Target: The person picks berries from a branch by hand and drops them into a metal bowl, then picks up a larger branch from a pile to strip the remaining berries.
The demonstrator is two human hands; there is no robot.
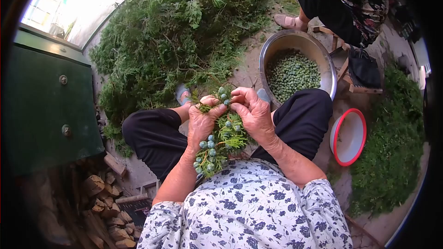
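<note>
My left hand (201,123) grips a green leafy sprig (226,136) that carries several blue-green berries. My right hand (251,113) pinches the top of the same sprig, where berries sit between the fingertips. The sprig hangs over my lap, between my knees in black trousers. Just beyond my right knee stands a metal basin (277,46) holding many picked green berries.
A big heap of green branches (175,32) lies ahead on the ground. Right of my knee sits a white bowl with a red rim (349,136), beside another green pile (392,152). A second person (341,0) sits on a stool behind the basin. Left: a green metal box (41,106) and stacked firewood (99,203).
</note>
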